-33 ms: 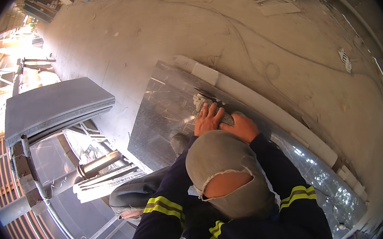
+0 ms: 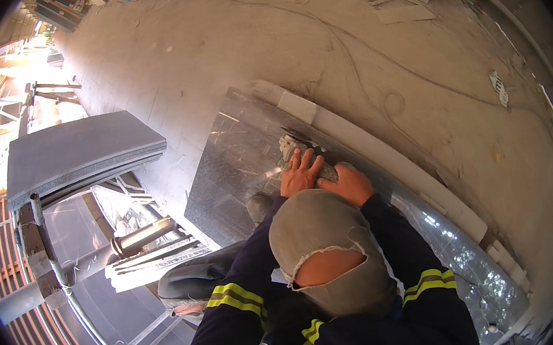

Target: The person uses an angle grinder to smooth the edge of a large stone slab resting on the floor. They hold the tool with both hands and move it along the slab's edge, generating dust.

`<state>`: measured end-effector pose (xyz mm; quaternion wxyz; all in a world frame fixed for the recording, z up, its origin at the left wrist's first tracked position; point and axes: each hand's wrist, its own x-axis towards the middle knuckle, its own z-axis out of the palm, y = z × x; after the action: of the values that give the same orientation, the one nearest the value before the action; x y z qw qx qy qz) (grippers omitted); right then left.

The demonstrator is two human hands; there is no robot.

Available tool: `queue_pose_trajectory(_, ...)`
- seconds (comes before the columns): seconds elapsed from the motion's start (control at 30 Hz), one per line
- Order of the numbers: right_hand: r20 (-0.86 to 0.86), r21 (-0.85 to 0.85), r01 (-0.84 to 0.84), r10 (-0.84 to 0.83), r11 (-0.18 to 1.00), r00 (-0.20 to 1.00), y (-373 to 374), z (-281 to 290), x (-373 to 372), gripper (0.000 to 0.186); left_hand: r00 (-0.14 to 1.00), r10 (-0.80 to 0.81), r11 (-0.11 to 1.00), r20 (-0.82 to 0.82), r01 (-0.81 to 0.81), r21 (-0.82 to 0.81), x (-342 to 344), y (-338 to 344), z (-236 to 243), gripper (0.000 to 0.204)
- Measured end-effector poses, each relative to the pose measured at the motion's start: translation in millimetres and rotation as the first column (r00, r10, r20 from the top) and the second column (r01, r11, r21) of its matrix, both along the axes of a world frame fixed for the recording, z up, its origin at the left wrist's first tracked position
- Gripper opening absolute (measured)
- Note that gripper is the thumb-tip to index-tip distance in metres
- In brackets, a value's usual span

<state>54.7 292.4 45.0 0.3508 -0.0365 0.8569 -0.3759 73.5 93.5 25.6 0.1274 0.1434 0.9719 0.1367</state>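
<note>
Both hands are on a dusty grey elongated tool point(image 2: 328, 171), whose exact kind I cannot make out, above a large polished dark stone slab point(image 2: 223, 174). Fingers of my left hand point(image 2: 301, 175) press over its front part, beside a crumpled, dust-covered beige piece point(image 2: 288, 147). At the rear end, my right hand point(image 2: 353, 185) is wrapped round it. A dark patch point(image 2: 300, 135) lies on the slab just past the beige piece. My sleeves hide much of the slab's near side.
Pale strips point(image 2: 386, 143) run along the slab's far edge. To the left, stacked grey slabs point(image 2: 92, 148) rest on a frame with metal pipes point(image 2: 66, 285). A cable point(image 2: 360, 67) trails over the dusty floor. A rounded dusty object point(image 2: 258, 206) sits near my left forearm.
</note>
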Motion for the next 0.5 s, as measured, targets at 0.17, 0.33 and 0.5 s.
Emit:
queue_pose_trajectory(0.17, -0.008, 0.003, -0.045, 0.045, 0.999, 0.999, -15, -12, -8, 0.072, 0.999, 0.035, 0.999, -0.015, -0.035, -0.010, -7, -14, -12, 0.053)
queue_pose_trajectory(0.33, 0.002, 0.000, -0.040, 0.040, 0.999, 0.999, -34, -18, -23, 0.078, 0.998, -0.005, 0.998, -0.067, 0.000, -0.068, -25, -37, -26, 0.064)
queue_pose_trajectory(0.5, 0.033, -0.007, -0.029, 0.029, 1.000, 0.999, -37, -20, -33, 0.080, 0.995, -0.027, 0.994, -0.099, 0.017, -0.103, -36, -39, -29, 0.065)
